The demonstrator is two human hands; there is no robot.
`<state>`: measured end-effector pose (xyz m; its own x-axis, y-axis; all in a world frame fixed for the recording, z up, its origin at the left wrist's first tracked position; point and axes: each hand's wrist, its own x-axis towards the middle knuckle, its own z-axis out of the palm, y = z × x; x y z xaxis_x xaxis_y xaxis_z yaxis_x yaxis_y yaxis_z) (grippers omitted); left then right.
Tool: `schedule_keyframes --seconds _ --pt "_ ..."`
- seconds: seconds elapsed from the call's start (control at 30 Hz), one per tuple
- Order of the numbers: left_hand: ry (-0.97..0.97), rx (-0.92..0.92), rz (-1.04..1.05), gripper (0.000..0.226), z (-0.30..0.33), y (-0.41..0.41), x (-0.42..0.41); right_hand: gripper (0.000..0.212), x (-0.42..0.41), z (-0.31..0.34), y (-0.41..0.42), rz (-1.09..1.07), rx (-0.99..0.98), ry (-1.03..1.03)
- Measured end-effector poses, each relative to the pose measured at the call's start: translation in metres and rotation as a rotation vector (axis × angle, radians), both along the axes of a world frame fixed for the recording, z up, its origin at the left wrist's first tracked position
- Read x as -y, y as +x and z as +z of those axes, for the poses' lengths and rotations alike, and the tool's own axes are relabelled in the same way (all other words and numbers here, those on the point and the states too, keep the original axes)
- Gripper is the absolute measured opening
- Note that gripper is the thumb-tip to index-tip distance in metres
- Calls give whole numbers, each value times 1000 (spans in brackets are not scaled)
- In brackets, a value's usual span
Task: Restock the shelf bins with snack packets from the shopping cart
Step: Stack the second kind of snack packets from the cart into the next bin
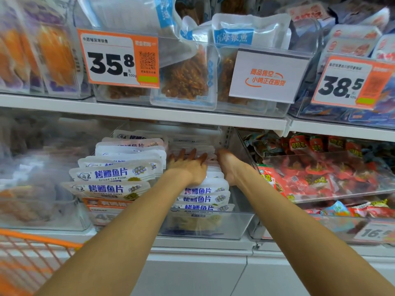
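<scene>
Shelf bin (235, 223): fingers (193, 153) flat on packets (205, 191).

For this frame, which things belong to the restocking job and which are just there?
Job:
- white grilled cod fillet packets
- clear plastic shelf bin
- left hand
- right hand
- orange wire shopping cart

Just there:
- orange 35.8 price tag
- red snack packets

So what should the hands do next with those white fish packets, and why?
Probably press the right-hand row of white packets back and square it up. The left hand lies flat on top of that row with fingers spread, the right hand sits along its right edge by the clear bin wall, and the row looks looser than the neat stack beside it.
</scene>
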<state>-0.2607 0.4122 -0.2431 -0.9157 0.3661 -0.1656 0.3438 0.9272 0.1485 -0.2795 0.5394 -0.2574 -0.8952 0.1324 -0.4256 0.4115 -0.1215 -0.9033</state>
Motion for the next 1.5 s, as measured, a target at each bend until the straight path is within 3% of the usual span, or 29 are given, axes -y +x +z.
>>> schedule_keyframes --seconds 0.17,0.23,0.43,0.7,0.83,1.0,1.2,1.37,1.5 --pt "42 -25 63 54 9 3 -2 39 14 23 -1 17 -28 361" --pt "36 -52 101 55 3 4 0 49 16 25 -3 35 -69 468" --pt "50 -19 120 54 -3 -4 -1 37 10 12 -17 132 5 507" --pt "57 -23 103 57 9 21 4 55 10 18 26 455 -183 1178" --pt "-65 -119 69 58 5 45 12 53 7 8 46 487 -288 1185" --pt "-58 -168 111 58 -2 43 5 50 11 1 39 444 -301 1130" --pt "-55 -69 121 61 -2 23 3 48 11 0 27 467 -299 1190" --pt "-106 142 61 59 30 37 9 57 3 42 62 649 -236 1157" --pt "-363 204 -115 73 54 65 19 77 -9 75 107 985 -88 1220"
